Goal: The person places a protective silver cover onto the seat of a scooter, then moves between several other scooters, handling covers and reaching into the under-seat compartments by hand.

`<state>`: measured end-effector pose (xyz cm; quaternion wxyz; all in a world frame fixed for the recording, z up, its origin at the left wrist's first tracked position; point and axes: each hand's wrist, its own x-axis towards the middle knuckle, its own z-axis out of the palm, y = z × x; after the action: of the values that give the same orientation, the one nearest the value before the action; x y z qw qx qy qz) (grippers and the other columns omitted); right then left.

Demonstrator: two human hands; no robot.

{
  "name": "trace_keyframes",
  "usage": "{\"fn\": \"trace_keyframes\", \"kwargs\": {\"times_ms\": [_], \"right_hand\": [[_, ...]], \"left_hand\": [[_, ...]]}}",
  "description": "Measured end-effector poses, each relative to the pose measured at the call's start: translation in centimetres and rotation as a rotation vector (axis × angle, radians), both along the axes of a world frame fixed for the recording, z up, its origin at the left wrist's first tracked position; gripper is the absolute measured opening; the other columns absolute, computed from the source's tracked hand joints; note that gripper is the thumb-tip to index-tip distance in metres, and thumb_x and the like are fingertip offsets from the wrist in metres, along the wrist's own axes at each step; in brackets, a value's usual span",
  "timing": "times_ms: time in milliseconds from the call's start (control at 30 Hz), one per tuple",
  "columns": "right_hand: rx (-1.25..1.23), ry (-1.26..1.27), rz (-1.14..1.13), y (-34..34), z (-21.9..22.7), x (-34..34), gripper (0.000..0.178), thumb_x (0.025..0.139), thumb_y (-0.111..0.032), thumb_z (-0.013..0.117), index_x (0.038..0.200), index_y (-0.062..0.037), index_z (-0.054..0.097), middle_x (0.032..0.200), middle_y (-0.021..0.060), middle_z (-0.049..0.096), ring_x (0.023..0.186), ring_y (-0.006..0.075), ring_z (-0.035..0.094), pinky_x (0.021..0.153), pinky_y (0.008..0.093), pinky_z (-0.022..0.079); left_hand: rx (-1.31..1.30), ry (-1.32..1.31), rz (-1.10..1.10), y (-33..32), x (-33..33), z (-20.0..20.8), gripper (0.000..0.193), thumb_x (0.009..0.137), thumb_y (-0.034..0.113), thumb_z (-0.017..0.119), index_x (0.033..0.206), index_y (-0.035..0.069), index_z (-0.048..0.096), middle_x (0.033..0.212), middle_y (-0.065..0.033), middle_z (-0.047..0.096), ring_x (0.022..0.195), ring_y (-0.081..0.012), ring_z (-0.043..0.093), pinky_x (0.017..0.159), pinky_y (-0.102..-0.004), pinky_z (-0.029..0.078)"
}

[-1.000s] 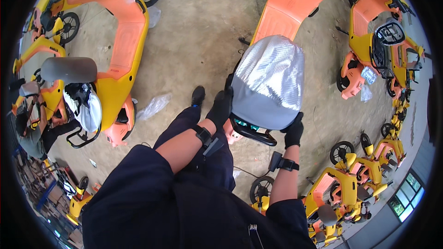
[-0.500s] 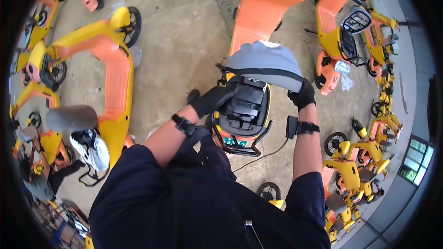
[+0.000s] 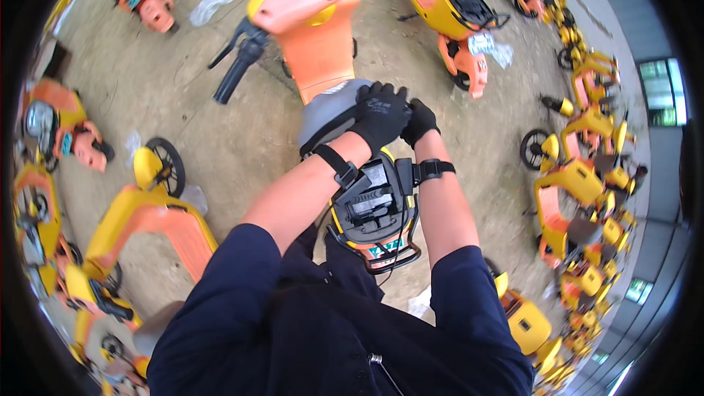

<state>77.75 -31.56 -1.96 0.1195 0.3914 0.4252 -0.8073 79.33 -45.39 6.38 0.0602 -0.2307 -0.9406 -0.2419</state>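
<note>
A scooter's grey seat (image 3: 323, 112) is tipped up above its black under-seat compartment (image 3: 367, 209). My left hand (image 3: 381, 114), in a black glove, lies across the seat's right part with its fingers apart. Close beside it, my right hand (image 3: 420, 123), gloved too, is curled around the seat's right end; my left hand partly hides that grip. A black box-shaped unit sits inside the compartment, beneath my wrists. The scooter's orange footboard (image 3: 315, 55) stretches away beyond the seat, up to the handlebar (image 3: 238, 62).
A yellow and orange scooter (image 3: 110, 231) stands at my left. Another scooter (image 3: 458, 7) with a basket is ahead on the right. Several scooters line the right wall. Clear plastic wrapping (image 3: 210, 7) lies on the concrete floor (image 3: 242, 154).
My left hand has moved from the compartment up onto the seat, beside my right hand. The view has shifted, and the handlebar now appears turned.
</note>
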Motion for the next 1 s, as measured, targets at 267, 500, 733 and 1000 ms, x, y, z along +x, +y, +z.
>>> {"fn": "trace_keyframes", "kwargs": {"times_ms": [267,500,733,1000], "right_hand": [[0.326,-0.19,0.375,9.5,3.9,8.2,0.053,0.076,-0.047,0.055,0.099,-0.0001,0.051,0.076,0.0098,0.058,0.066,0.0222,0.057,0.052,0.0306,0.047],[0.981,-0.018,0.676,8.2,-3.1,12.2,0.052,0.076,-0.043,0.054,0.11,-0.0038,0.049,0.1,0.0201,0.056,0.095,0.0316,0.054,0.081,0.0377,0.042],[0.588,0.663,0.667,-2.1,-6.2,9.2,0.051,0.077,-0.044,0.054,0.106,-0.002,0.051,0.096,0.0182,0.058,0.091,0.0267,0.055,0.076,0.0347,0.043],[0.678,0.548,0.275,-9.8,0.7,8.9,0.084,0.068,-0.043,0.064,0.125,0.0056,0.025,0.116,0.0285,0.04,0.106,0.0382,0.043,0.088,0.0412,0.037]], "left_hand": [[-0.126,0.038,-0.039,-0.7,-1.8,-0.2,0.031,0.075,0.028,0.05,0.097,0.007,0.058,0.091,-0.0091,0.059,0.087,-0.0254,0.052,0.076,-0.0392,0.038],[-0.048,-0.006,-0.25,-1.6,-4.2,-0.4,0.025,0.07,0.024,0.06,0.085,0.006,0.061,0.08,-0.0143,0.059,0.077,-0.03,0.054,0.068,-0.0388,0.043],[-0.372,-0.268,-0.329,0.1,-5.8,3.0,0.026,0.073,0.021,0.06,0.094,0.005,0.061,0.077,-0.0163,0.056,0.076,-0.0298,0.054,0.069,-0.0363,0.043],[-0.662,-0.194,-0.625,0.6,-7.0,4.2,0.026,0.08,0.021,0.053,0.101,0.006,0.056,0.076,-0.0158,0.054,0.072,-0.031,0.054,0.062,-0.0386,0.043]]}}
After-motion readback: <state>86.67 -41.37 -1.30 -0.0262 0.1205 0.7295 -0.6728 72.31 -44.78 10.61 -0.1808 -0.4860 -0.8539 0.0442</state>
